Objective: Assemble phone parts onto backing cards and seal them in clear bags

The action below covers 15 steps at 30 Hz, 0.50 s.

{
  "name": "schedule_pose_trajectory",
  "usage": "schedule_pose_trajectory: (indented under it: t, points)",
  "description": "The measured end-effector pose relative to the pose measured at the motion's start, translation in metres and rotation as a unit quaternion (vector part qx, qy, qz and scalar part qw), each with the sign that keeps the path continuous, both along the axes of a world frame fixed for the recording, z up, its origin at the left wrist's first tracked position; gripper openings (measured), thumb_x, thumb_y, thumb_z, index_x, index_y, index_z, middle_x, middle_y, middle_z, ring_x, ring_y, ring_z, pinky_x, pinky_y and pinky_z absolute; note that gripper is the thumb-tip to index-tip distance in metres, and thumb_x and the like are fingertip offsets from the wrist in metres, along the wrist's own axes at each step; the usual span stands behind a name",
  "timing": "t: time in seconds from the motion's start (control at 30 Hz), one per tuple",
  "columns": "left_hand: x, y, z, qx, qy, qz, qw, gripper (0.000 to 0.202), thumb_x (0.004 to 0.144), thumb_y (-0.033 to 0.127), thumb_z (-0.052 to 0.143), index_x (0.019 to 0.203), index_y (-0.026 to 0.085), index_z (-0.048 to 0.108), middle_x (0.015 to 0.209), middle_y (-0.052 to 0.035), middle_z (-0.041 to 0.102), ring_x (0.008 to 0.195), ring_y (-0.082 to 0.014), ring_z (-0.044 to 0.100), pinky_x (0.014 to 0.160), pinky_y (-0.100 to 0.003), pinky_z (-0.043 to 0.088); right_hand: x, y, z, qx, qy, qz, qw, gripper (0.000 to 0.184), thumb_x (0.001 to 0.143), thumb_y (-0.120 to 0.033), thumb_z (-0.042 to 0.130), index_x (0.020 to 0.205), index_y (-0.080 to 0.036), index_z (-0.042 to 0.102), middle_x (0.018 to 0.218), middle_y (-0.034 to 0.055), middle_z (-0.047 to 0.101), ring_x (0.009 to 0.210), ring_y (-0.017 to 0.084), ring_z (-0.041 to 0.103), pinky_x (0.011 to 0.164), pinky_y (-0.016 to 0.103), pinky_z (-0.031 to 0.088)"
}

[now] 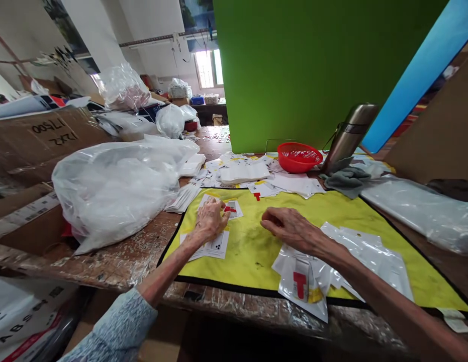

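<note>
**Sorting printed cards on the yellow mat**

Working at the worktop (116,261), you keep the yellow mat (252,241) bare in the middle, seemingly as a sorting space. The clear pouches (354,251) lie under your right forearm. Your left hand (210,221), fingers loosely curled, presses on a small printed card (229,208). Your right hand (290,227) hovers half-closed, apparently holding nothing.
</note>
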<state>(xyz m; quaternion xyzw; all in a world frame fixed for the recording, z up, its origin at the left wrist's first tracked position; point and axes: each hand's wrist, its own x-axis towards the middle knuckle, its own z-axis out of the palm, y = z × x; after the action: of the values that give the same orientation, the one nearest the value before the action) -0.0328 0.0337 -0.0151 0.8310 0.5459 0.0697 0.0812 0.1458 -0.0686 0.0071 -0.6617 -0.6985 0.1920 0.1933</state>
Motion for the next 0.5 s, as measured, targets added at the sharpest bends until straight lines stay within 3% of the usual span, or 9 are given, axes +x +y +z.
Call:
schedule_pose_trajectory:
  t: [0.27,0.5]
  points:
    - [-0.008,-0.012,-0.032,0.082,-0.079,-0.026,0.993,0.023,0.087,0.028,0.051,0.101,0.015,0.065,0.106,-0.0110,0.059,0.103,-0.0262,0.049,0.091,-0.038,0.042,-0.034,0.067,-0.015,-0.032,-0.034,-0.038,0.998,0.021,0.085,-0.016,0.043,0.081,-0.015,0.063,0.077,0.0057,0.065,0.070,0.015,0.054,0.061,0.024,0.033]
    - [-0.010,-0.010,-0.042,0.097,-0.142,-0.027,0.985,0.018,0.085,0.027,0.054,0.095,0.016,0.065,0.100,-0.0093,0.058,0.100,-0.0251,0.049,0.090,-0.038,0.042,-0.048,0.093,-0.029,-0.032,-0.009,-0.145,0.989,0.020,0.077,-0.036,0.055,0.074,-0.016,0.058,0.075,0.0060,0.062,0.069,0.019,0.055,0.054,0.027,0.033]
